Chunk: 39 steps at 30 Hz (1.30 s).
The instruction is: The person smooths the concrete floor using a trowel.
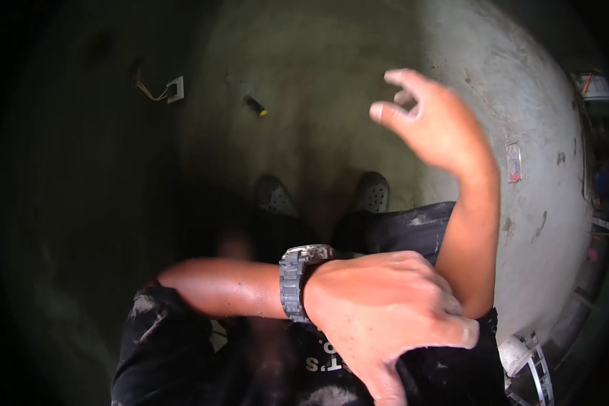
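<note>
My left hand (386, 298) reaches across my body, with a dark watch (293, 284) on its wrist. Its thumb is spread from the index finger; the other fingers are bent and partly hidden beside my right forearm, and I cannot tell whether they touch it. My right hand (433, 122) is raised ahead of me on the right, thumb and fingers curved and apart around nothing. Beyond my feet, a small black object with a yellow end (256, 107) lies on the floor; its kind is unclear.
Far left is a white rectangular frame (176, 89) with loose wires. A rough grey wall (541, 203) curves along the right, holding a recessed rectangular box (514, 161). At lower right are a whitish bucket-like container (514, 355) and a white ladder-like piece (540, 379). The left side is dark.
</note>
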Motion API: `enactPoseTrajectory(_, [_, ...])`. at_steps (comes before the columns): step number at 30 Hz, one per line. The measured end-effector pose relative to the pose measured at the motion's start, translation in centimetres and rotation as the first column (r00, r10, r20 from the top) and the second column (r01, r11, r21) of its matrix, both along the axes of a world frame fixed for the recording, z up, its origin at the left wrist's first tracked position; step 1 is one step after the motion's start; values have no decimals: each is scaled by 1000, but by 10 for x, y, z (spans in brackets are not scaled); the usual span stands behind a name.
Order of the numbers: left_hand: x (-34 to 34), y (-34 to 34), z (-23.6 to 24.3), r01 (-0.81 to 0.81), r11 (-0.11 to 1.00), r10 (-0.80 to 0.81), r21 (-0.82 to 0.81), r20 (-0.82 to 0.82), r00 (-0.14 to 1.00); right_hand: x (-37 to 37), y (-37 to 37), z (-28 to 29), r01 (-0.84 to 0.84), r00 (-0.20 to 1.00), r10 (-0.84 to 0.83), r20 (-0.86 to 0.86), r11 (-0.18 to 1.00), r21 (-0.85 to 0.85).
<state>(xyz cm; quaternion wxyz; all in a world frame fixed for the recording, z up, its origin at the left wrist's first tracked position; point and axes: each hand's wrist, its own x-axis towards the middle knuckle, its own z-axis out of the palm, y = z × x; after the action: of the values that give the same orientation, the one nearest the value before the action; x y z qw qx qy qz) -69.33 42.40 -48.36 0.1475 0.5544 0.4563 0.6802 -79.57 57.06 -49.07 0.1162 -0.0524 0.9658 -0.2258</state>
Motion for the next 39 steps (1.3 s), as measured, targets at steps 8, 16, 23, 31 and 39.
enactPoseTrajectory(8, [-38, -24, -70, -469, 580, 69, -666, -533, 843, 4, 3, -28, -275, 961, 276, 23, 961, -17])
enactPoseTrajectory(16, [-33, -24, -37, -392, 574, 4, -719, -477, 879, 10, -8, -23, -359, 925, 353, 142, 933, 21])
enactPoseTrajectory(23, [-39, -52, -7, -504, 586, 101, -635, -560, 822, 13, 2, -23, -375, 925, 376, 61, 927, -16])
enactPoseTrajectory(31, [-92, -118, -2, -762, 284, 635, -582, -482, 604, 11, 4, -18, -344, 930, 345, 126, 938, -28])
enactPoseTrajectory(39, [-84, -94, -21, -707, 344, 430, -618, -566, 703, 10, -1, -25, -378, 921, 377, 100, 926, -11])
